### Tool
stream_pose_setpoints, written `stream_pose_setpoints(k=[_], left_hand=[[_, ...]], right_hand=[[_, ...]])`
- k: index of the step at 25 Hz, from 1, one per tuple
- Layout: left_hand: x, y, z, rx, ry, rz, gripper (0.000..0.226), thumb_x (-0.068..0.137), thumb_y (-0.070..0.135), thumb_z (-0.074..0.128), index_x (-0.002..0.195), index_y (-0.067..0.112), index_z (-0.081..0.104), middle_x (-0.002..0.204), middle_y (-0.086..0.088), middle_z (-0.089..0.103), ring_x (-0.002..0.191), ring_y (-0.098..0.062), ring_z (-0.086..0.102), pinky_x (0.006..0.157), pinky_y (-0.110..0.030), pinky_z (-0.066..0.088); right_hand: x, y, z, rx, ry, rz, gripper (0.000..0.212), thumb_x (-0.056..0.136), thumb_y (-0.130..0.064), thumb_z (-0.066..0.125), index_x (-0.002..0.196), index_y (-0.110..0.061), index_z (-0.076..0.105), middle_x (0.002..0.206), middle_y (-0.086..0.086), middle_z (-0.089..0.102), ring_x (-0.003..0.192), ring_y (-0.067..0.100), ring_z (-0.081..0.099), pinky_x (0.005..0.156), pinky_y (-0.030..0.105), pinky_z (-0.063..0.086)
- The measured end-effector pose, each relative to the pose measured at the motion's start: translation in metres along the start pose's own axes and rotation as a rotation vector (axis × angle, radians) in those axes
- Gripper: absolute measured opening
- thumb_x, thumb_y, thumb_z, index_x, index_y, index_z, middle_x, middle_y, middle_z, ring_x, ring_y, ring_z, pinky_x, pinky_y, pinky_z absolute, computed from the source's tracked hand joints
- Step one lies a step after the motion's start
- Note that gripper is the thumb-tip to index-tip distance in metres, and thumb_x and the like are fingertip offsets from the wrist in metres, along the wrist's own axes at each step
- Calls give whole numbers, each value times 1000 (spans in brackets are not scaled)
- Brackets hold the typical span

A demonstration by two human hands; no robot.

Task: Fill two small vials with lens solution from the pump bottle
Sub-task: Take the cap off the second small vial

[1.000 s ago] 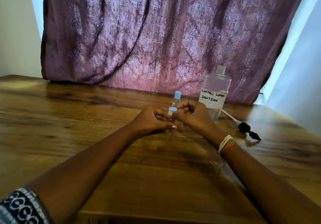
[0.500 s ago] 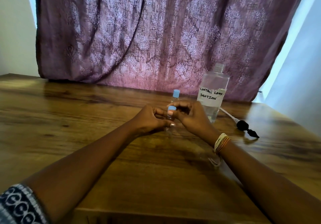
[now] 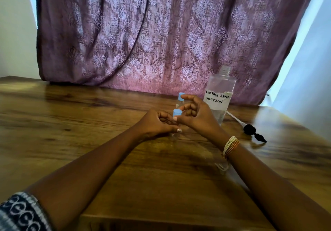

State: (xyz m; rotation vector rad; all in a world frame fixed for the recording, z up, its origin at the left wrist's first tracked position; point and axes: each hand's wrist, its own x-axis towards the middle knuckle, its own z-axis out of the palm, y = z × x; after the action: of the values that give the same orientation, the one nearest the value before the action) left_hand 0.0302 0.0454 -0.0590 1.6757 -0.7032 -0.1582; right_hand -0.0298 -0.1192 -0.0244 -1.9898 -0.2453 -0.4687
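My left hand (image 3: 157, 123) curled tight round near vial (image 3: 176, 121) on desk (image 3: 89, 123); right hand (image 3: 195, 116) half-open, fingertips pinching its blue cap (image 3: 177, 112).

A: What hangs behind the wooden table (image 3: 71, 123)?
B: A mauve damask curtain (image 3: 161, 33), its hem meeting the table's far edge. Daylight glows through it, with pale wall (image 3: 14, 33) left of it and bluish wall (image 3: 308, 69) right

– What does the person wear?
– Just behind the right hand (image 3: 198, 117), thin cream and orange wrist bands (image 3: 230, 147). Far behind the left hand (image 3: 157, 123), a dark sleeve (image 3: 19, 212) with pale patterns. Both forearms are bare.
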Motion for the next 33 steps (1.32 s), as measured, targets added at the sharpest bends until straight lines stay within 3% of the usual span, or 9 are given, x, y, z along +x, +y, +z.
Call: stream_pose_setpoints(k=[4,8,11,14,16,19,24,28,33], left_hand=[[0,-1,1,-1,27,-20,28,64,8,86,88,0,75,83,-18,76,71,-22,69,71,-37,57],[-2,3,1,-18,-3,-12,23,67,2,83,88,2,74,69,-2,75,60,-10,69,55,-23,53],[-2,3,0,0,15,-8,21,66,6,85,85,5,75,75,-8,76,65,-14,71,60,-26,56],[-3,5,0,31,9,7,22,68,3,82,89,0,75,81,-12,76,66,-14,70,61,-25,57],[-4,5,0,-1,-1,-8,22,69,1,82,89,1,74,76,-8,75,63,-12,69,56,-22,54],[-2,3,0,-5,1,-28,25,66,5,84,89,4,74,75,-6,76,66,-13,70,60,-25,57],[-2,2,-1,27,4,-17,21,65,9,86,83,7,75,76,-8,76,67,-13,70,64,-29,57],[-2,3,-2,27,-25,-21,23,67,8,84,89,7,75,91,-18,76,79,-22,70,73,-37,57],[-1,2,-2,31,-42,-33,15,70,13,83,81,20,76,87,-10,76,75,-16,69,69,-31,56]], right_hand=[[1,4,-3,78,-66,8,59,80,10,67,133,-6,46,99,3,68,84,11,66,75,19,54],[0,3,3,48,-34,-19,61,71,-10,83,123,-19,53,94,6,68,83,14,67,78,23,57],[-1,4,1,68,-32,-40,50,75,-2,78,120,-15,58,98,10,72,89,17,70,85,31,57],[-3,2,1,76,-117,-31,49,78,-1,74,123,-12,58,110,8,70,100,16,69,90,29,56],[-2,1,3,65,-84,-22,52,72,-7,81,119,-12,60,99,5,69,91,13,69,85,26,57],[2,3,1,175,-9,30,48,67,-2,83,107,-10,58,89,6,73,85,18,72,85,35,59],[2,12,2,315,-8,111,38,63,-2,84,96,-9,66,95,13,76,94,28,73,92,48,55],[1,13,0,490,-99,107,33,65,0,77,96,-7,69,101,14,75,98,27,72,84,36,59],[0,12,4,610,-132,99,31,81,18,58,100,-3,68,99,9,76,95,21,72,77,26,59]])
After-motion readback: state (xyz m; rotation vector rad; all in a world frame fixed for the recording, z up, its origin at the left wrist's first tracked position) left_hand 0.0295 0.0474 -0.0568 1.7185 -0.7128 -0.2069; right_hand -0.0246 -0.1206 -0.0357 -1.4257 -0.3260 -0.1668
